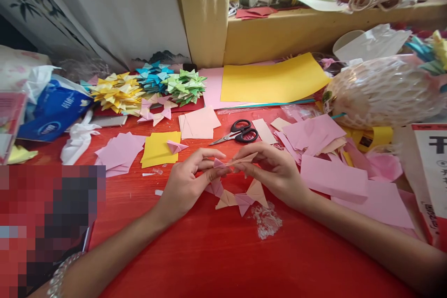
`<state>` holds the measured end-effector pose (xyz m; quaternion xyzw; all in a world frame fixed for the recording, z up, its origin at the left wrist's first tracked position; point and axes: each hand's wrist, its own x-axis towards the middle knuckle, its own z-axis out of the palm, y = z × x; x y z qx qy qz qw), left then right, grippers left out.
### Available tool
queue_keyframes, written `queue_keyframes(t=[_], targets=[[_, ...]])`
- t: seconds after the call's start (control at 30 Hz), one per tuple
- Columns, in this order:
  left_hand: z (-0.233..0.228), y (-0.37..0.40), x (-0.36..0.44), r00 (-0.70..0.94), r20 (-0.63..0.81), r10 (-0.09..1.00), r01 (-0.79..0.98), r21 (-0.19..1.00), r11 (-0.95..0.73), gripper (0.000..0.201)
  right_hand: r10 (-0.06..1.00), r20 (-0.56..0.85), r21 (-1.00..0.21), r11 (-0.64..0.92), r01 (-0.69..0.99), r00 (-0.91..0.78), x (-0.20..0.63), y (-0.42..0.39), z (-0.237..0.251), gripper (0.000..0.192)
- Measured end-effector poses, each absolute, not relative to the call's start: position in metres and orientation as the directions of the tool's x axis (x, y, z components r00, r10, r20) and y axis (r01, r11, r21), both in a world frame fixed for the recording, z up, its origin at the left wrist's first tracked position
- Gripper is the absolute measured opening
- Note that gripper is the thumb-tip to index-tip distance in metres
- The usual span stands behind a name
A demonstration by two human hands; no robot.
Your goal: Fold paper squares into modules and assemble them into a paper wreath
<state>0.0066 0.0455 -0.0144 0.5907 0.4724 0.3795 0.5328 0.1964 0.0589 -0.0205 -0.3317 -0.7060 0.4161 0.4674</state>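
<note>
My left hand (186,179) pinches a small pink folded paper piece (219,163) between thumb and fingers. Thumb and fingers of my right hand (275,172) are closed on a peach folded paper piece (249,159), whose tip meets the pink one. Just below both hands, a curved chain of folded pink and peach paper pieces (244,201) lies over the red table; fingers hide where its ends lead. Beyond the left hand, a pink folded piece (177,147) sits on yellow paper squares (159,156). Black-handled scissors (240,132) lie slightly open past the right hand.
Pink squares (120,151) and peach squares (199,123) lie in stacks. Yellow (117,93), blue (155,76) and green (186,86) folded-paper rings stand at the back left. Loose pink sheets (333,177) spread at right. Crumpled clear plastic (268,221) lies near the chain.
</note>
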Motion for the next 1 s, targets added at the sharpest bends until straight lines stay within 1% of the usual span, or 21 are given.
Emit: queue_keyframes(t=[0.2,0.4,0.67,0.73,0.83,0.9,1.0], targets=[[-0.014,0.0455,0.0051,0.249,-0.05,0.967,0.145,0.989,0.013,0.019,0.849,0.392,-0.904,0.427,0.023,-0.354,0.1958,0.0588,-0.0207,0.008],[-0.0155,0.0457,0.0066,0.258,-0.022,0.966,0.124,0.992,-0.011,0.016,0.857,0.378,-0.906,0.42,0.049,-0.351,0.1966,0.0589,-0.021,0.008],[-0.0173,0.0465,0.0046,0.272,0.023,0.962,0.169,0.983,-0.071,0.016,0.84,0.382,-0.918,0.392,-0.056,-0.385,0.1967,0.0583,-0.0198,0.013],[-0.0169,0.0464,0.005,0.272,0.046,0.961,0.187,0.977,-0.099,0.015,0.843,0.362,-0.929,0.36,-0.084,-0.397,0.1972,0.0585,-0.0201,0.018],[-0.0161,0.0458,0.0063,0.271,0.083,0.959,0.216,0.966,-0.145,0.011,0.855,0.301,-0.954,0.271,-0.131,-0.422,0.1977,0.0594,-0.0202,0.025],[-0.0161,0.0455,0.0069,0.267,0.102,0.958,0.237,0.957,-0.167,0.008,0.861,0.273,-0.962,0.239,-0.133,-0.429,0.1977,0.0603,-0.02,0.021],[-0.0173,0.0458,0.0064,0.246,0.11,0.963,0.294,0.938,-0.183,0.005,0.862,0.275,-0.961,0.253,-0.109,-0.426,0.1978,0.0615,-0.0196,0.011]])
